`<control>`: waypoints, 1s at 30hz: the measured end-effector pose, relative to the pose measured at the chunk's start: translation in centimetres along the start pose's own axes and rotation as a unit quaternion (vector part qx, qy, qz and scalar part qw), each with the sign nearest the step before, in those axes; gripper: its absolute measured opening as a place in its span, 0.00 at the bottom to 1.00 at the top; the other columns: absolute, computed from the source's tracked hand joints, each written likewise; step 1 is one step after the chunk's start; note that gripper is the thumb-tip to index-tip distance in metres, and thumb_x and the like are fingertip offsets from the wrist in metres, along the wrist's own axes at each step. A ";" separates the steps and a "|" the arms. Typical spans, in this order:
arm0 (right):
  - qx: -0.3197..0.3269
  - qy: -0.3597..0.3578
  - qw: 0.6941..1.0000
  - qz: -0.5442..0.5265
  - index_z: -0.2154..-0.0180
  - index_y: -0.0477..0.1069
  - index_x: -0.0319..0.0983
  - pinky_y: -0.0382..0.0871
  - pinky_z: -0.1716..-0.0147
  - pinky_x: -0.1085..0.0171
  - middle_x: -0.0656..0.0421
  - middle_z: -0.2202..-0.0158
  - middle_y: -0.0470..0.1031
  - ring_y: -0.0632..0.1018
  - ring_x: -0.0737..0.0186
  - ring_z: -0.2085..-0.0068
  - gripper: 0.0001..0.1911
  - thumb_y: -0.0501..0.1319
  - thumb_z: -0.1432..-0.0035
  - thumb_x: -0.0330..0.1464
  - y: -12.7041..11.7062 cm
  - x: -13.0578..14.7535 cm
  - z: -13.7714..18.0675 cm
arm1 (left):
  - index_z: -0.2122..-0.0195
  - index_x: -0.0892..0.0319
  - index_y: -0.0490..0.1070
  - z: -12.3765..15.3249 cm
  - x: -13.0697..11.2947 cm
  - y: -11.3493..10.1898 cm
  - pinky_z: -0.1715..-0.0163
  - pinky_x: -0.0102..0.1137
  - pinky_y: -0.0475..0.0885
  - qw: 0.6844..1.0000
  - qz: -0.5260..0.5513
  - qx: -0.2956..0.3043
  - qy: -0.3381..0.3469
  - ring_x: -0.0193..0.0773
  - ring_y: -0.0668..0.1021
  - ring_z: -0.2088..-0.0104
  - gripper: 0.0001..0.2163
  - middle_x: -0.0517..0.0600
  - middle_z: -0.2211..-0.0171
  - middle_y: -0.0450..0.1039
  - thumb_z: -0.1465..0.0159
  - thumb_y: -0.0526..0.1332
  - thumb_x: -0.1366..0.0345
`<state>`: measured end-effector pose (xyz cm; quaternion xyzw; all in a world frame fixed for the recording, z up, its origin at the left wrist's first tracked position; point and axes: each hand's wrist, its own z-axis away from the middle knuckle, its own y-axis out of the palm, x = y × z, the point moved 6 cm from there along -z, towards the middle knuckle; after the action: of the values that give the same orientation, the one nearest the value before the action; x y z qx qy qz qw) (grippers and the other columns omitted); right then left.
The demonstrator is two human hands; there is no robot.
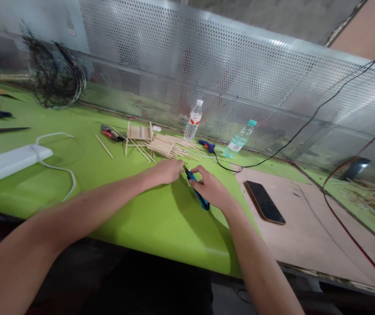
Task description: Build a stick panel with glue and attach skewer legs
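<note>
My right hand (pixel 211 189) is closed round blue-handled cutters (pixel 196 192) on the green tabletop (pixel 108 175). My left hand (pixel 168 170) lies just left of the cutter tip with its fingers curled together; what they pinch is too small to make out. Behind both hands lies a pile of thin wooden sticks (pixel 171 146), and a small frame built of sticks (pixel 139 133) stands upright at its left end.
Two water bottles (pixel 193 119) (pixel 240 139) stand by the perforated metal wall. A blue glue gun (pixel 207 145) with a black cord lies between them. A phone (pixel 264 202) rests on the brown board at right. A white power strip (pixel 6 162), pliers (pixel 110 133) and scissors (pixel 0 130) sit left.
</note>
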<state>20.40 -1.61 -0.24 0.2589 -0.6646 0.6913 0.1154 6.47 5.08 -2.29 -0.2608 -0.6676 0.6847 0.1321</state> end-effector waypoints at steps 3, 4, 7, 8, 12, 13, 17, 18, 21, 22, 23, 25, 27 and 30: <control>-0.012 -0.010 1.000 0.003 0.48 0.66 0.45 0.51 0.76 0.65 0.66 0.79 0.67 0.66 0.63 0.79 0.15 0.57 0.35 0.40 0.1 0.1 0.0 | 0.51 0.61 0.70 0.0 0.0 -0.1 0.65 0.38 0.73 1.000 -0.009 0.004 -0.003 0.53 0.82 0.59 0.14 0.62 0.57 0.79 0.28 0.48 0.62; -0.011 -0.011 1.000 0.003 0.48 0.66 0.45 0.51 0.76 0.65 0.66 0.79 0.67 0.67 0.63 0.79 0.15 0.57 0.35 0.39 0.1 0.1 0.0 | 0.51 0.61 0.70 0.0 0.0 -0.1 0.65 0.38 0.73 1.000 -0.011 0.005 -0.003 0.53 0.82 0.59 0.14 0.62 0.57 0.80 0.28 0.48 0.62; 0.000 -0.012 1.000 0.003 0.48 0.66 0.44 0.51 0.76 0.65 0.66 0.79 0.66 0.66 0.63 0.79 0.14 0.57 0.35 0.38 -0.2 0.1 0.3 | 0.52 0.60 0.71 0.0 0.0 -0.1 0.65 0.36 0.73 1.000 -0.006 0.009 0.002 0.51 0.82 0.60 0.14 0.60 0.58 0.80 0.28 0.48 0.61; 0.003 -0.012 1.000 0.002 0.48 0.66 0.44 0.52 0.76 0.65 0.66 0.79 0.66 0.66 0.63 0.79 0.14 0.57 0.35 0.37 -0.3 0.2 0.3 | 0.52 0.60 0.71 0.0 0.0 0.0 0.66 0.36 0.73 1.000 -0.003 0.010 0.003 0.50 0.82 0.60 0.14 0.60 0.58 0.80 0.28 0.48 0.61; -0.003 -0.006 1.000 -0.001 0.49 0.66 0.44 0.51 0.76 0.66 0.66 0.79 0.65 0.66 0.64 0.79 0.14 0.57 0.36 0.36 -0.3 0.2 0.2 | 0.51 0.61 0.71 -0.2 0.1 -0.1 0.65 0.36 0.73 1.000 -0.001 0.009 0.000 0.50 0.82 0.59 0.14 0.61 0.57 0.80 0.29 0.49 0.61; -0.005 -0.004 1.000 -0.002 0.49 0.66 0.44 0.51 0.77 0.66 0.66 0.79 0.65 0.66 0.64 0.80 0.14 0.57 0.36 0.37 -0.2 0.2 0.1 | 0.51 0.61 0.71 -0.3 0.2 0.0 0.64 0.36 0.73 1.000 -0.002 0.010 -0.001 0.50 0.82 0.59 0.14 0.61 0.57 0.80 0.29 0.50 0.61; -0.004 -0.003 1.000 -0.005 0.48 0.66 0.44 0.50 0.78 0.66 0.67 0.80 0.65 0.65 0.64 0.80 0.14 0.57 0.35 0.38 0.1 0.3 0.0 | 0.51 0.60 0.71 -0.3 0.3 0.0 0.63 0.37 0.74 1.000 -0.006 0.011 -0.009 0.51 0.82 0.59 0.15 0.61 0.57 0.80 0.29 0.49 0.62; -0.001 -0.003 1.000 -0.005 0.48 0.66 0.44 0.50 0.78 0.66 0.67 0.80 0.65 0.64 0.64 0.80 0.14 0.57 0.35 0.38 0.0 0.3 0.1 | 0.51 0.60 0.71 -0.3 0.2 0.0 0.64 0.37 0.74 1.000 -0.004 0.010 -0.007 0.51 0.82 0.59 0.15 0.61 0.58 0.80 0.29 0.49 0.62; 0.009 0.000 1.000 -0.006 0.48 0.66 0.44 0.51 0.77 0.66 0.67 0.80 0.64 0.64 0.64 0.81 0.14 0.57 0.35 0.38 -0.5 0.3 0.4 | 0.51 0.60 0.71 -0.2 0.2 0.1 0.65 0.37 0.74 1.000 0.006 0.011 0.003 0.50 0.82 0.60 0.14 0.60 0.58 0.80 0.29 0.50 0.62; 0.011 0.001 1.000 -0.007 0.49 0.67 0.44 0.51 0.77 0.66 0.67 0.80 0.64 0.64 0.64 0.80 0.14 0.57 0.35 0.38 -0.6 0.4 0.5 | 0.51 0.60 0.71 -0.2 0.1 0.1 0.65 0.36 0.74 1.000 0.007 0.010 0.007 0.50 0.82 0.60 0.13 0.60 0.58 0.80 0.29 0.50 0.62; 0.012 0.002 1.000 -0.008 0.49 0.67 0.44 0.51 0.77 0.66 0.67 0.80 0.64 0.64 0.64 0.80 0.14 0.57 0.35 0.37 -0.6 0.4 0.5 | 0.52 0.60 0.71 -0.2 0.2 0.1 0.64 0.36 0.74 1.000 0.006 0.009 0.008 0.50 0.82 0.60 0.13 0.60 0.58 0.80 0.29 0.50 0.62; 0.013 0.003 1.000 -0.010 0.49 0.66 0.44 0.51 0.77 0.66 0.67 0.80 0.64 0.64 0.64 0.81 0.14 0.57 0.35 0.38 -0.5 0.4 0.4 | 0.52 0.60 0.71 -0.2 0.2 0.1 0.64 0.36 0.74 1.000 0.006 0.009 0.008 0.50 0.82 0.60 0.13 0.60 0.58 0.80 0.29 0.50 0.62; 0.006 0.001 1.000 -0.010 0.48 0.66 0.44 0.51 0.77 0.66 0.68 0.80 0.64 0.64 0.64 0.81 0.15 0.57 0.35 0.38 -0.1 0.4 0.2 | 0.52 0.60 0.71 -0.2 0.3 0.1 0.63 0.37 0.74 1.000 0.007 0.009 0.005 0.50 0.82 0.59 0.13 0.60 0.58 0.80 0.29 0.50 0.62; -0.007 -0.005 1.000 -0.007 0.48 0.65 0.44 0.50 0.77 0.66 0.68 0.80 0.64 0.64 0.64 0.81 0.15 0.57 0.36 0.37 0.2 0.4 0.0 | 0.50 0.60 0.71 -0.2 0.2 0.0 0.60 0.39 0.74 1.000 0.003 0.009 0.005 0.52 0.82 0.57 0.14 0.61 0.57 0.80 0.29 0.50 0.62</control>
<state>20.00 -1.70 -0.17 0.2663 -0.6682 0.6844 0.1189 6.36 5.37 -2.32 -0.2653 -0.6602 0.6894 0.1358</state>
